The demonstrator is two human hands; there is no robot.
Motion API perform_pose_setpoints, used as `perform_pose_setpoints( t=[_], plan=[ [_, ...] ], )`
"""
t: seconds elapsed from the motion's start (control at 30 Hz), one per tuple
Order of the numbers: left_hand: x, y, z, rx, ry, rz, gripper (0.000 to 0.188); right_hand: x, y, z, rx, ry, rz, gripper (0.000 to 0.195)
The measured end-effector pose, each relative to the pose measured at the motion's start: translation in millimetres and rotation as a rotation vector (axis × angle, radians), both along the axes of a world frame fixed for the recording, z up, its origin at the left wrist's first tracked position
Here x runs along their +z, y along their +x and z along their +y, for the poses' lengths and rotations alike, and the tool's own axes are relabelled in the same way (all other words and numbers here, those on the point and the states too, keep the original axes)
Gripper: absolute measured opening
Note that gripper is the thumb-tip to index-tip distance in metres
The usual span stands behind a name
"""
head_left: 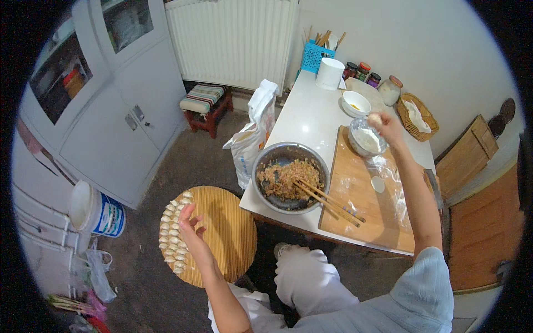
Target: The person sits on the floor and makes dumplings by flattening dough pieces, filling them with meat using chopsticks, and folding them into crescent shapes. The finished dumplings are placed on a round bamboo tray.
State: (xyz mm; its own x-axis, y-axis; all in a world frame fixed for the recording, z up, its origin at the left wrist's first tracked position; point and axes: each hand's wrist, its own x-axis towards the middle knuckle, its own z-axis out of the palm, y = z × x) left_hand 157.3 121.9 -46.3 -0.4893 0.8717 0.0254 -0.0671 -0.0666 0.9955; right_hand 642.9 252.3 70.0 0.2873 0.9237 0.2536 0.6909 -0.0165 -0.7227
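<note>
My left hand point(192, 229) is over the left part of a round, slatted wooden board point(227, 237), its fingers apart and nothing visible in them. Rows of folded dumplings point(170, 239) lie along that side, partly hidden by the hand. Above a glass bowl of white flour point(366, 140), my right hand point(390, 128) pinches a small pale lump of dough point(374, 119). A flat round dough wrapper point(377, 184) lies on the floured wooden board point(354, 175). Beside this board, a metal basin point(255, 183) contains minced filling point(287, 177), with chopsticks point(327, 200) resting in it.
On the white table point(291, 125) stand a white bowl point(356, 104), a white cylindrical container point(330, 74), several jars point(362, 71) and a wicker basket point(431, 120). A white sack point(250, 141) stands against the table's left side. Behind are a striped-top stool point(204, 100) and a radiator point(233, 41).
</note>
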Motion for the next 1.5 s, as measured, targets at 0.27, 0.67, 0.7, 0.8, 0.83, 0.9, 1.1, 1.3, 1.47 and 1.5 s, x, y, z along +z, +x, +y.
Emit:
perform_pose_setpoints(
  t=[0.27,0.67,0.7,0.8,0.83,0.9,1.1,1.3,1.47,1.5],
  plan=[
    [3,8,6,-0.008,-0.035,0.029,0.06,-81,20,48,-0.009,-0.292,-0.482,0.029],
    [8,14,8,-0.046,-0.015,0.017,0.053,-49,42,48,0.08,-0.34,-0.021,0.024],
    [12,9,4,-0.031,-0.008,0.031,0.052,-31,26,50,0.096,-0.348,0.224,0.022],
    [13,-5,-1,0.0,0.004,0.031,0.052,17,-37,51,0.333,-0.319,0.585,0.019],
    [10,-12,-4,0.026,-0.009,0.034,0.052,27,-62,52,0.47,-0.328,0.618,0.02],
    [4,-12,-1,-0.017,0.025,-0.043,0.05,56,-123,51,0.696,-0.362,0.548,0.028],
    [15,-24,-13,0.037,0.196,0.046,0.036,48,-365,39,1.137,-0.577,0.22,0.038],
    [19,-30,-29,0.091,0.203,-0.128,0.03,-113,-507,5,1.349,-0.773,0.144,0.026],
    [21,-41,-34,-0.017,0.231,-0.076,0.027,-239,-529,-36,1.206,-0.534,-0.304,0.031],
    [20,-43,-35,-0.066,0.213,-0.096,0.027,-259,-529,-42,1.17,-0.415,-0.37,0.032]
  ],
)
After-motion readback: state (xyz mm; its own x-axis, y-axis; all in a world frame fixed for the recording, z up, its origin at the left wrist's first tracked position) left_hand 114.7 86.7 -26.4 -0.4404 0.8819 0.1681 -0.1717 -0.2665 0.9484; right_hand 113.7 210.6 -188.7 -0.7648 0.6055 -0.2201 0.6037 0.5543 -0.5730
